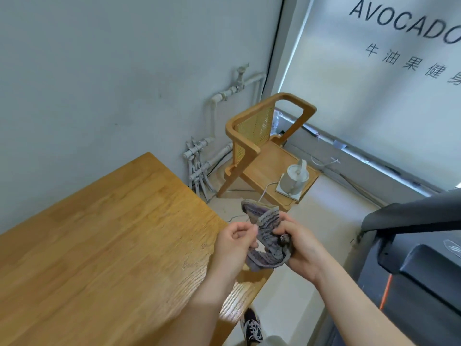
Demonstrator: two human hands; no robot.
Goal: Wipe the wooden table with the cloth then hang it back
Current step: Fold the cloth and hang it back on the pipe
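**Both hands hold the cloth over the bench corner**

I see the fingers (243, 232) of the left hand (233, 245) curled closed, pinching one edge of the grey striped cloth (268, 236). The right hand (296, 245) is closed on the other side of the cloth, with the thumb on top of the bunched fabric. The cloth is crumpled between the two hands, in the air, just above the near right corner of the wooden bench (99, 245); it does not touch the wood. Beyond the hands stands a wooden chair (262, 143) with a white electric kettle (294, 179) on its seat. White pipes (212, 151) run along the wall. At the right there is a black treadmill (411, 245).
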